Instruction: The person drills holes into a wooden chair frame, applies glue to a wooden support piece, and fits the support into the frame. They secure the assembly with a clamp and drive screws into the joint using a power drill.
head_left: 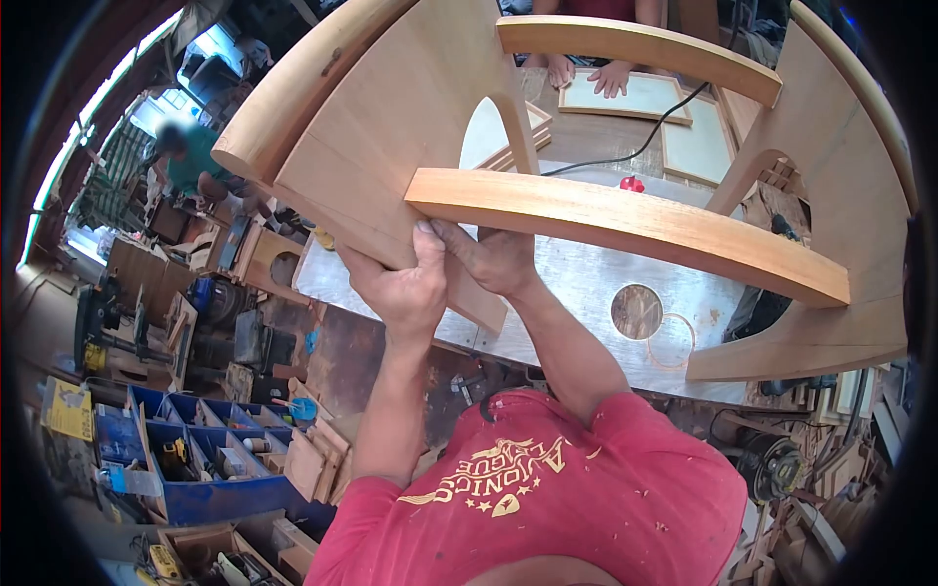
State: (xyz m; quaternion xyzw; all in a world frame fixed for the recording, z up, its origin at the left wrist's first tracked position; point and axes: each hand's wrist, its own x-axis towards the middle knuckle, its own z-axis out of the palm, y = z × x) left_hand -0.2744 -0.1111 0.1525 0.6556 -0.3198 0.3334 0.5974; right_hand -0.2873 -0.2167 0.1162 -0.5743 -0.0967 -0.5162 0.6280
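A wooden furniture frame [347,161] stands in front of me, with two wide side panels joined by a near curved crossbar [625,223] and a far crossbar [635,49]. My left hand [401,291] is wrapped round the lower edge of the left side panel [381,146], its thumb pointing up. Close beside it, my right hand [493,262] grips the same panel just below the near crossbar's end. That thumb presses near the joint, and its fingers are partly hidden behind the wood. The right side panel [831,225] has an arched cutout.
Under the frame is a worktable [576,283] with a round hole. Across it, a co-worker's hands [611,78] rest on a framed panel [635,98]. A black cable [635,154] crosses the table. Blue bins [210,459] stand lower left; another person [191,161] sits far left.
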